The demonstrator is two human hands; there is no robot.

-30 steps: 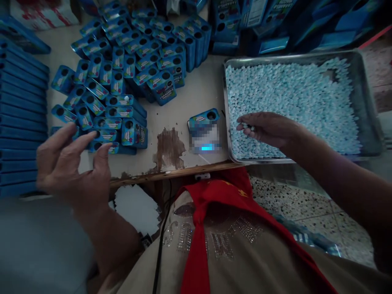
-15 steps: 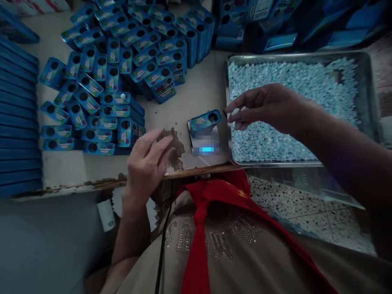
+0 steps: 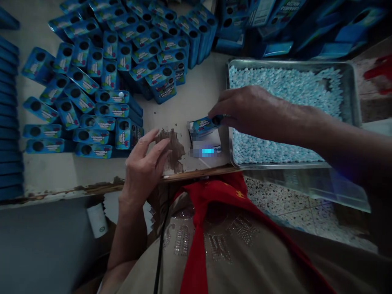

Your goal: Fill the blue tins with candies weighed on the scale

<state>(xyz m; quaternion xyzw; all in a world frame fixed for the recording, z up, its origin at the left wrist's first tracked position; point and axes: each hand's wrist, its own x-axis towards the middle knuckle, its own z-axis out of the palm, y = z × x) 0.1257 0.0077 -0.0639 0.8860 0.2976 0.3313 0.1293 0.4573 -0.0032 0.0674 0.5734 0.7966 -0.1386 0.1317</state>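
A small blue candy box (image 3: 202, 124) with a round hole stands on a little scale (image 3: 206, 148) near the table's front edge. My right hand (image 3: 245, 110) reaches over it, fingers pinched together at the box's hole; whatever they hold is too small to make out. My left hand (image 3: 145, 163) rests open on the table edge, left of the scale, fingers slightly spread and holding nothing. A metal tray (image 3: 349, 102) full of pale blue candies (image 3: 290, 87) lies to the right.
Many filled blue boxes (image 3: 107, 77) are piled and lined up at the back left. Flat blue stacks (image 3: 9, 134) fill the far left. More blue cartons (image 3: 275, 24) stand at the back. The table top (image 3: 196, 92) is worn and chipped near its front edge.
My right hand has left the candy tray and moved left to the box on the scale. My left hand came from the far left to the table edge beside the scale.
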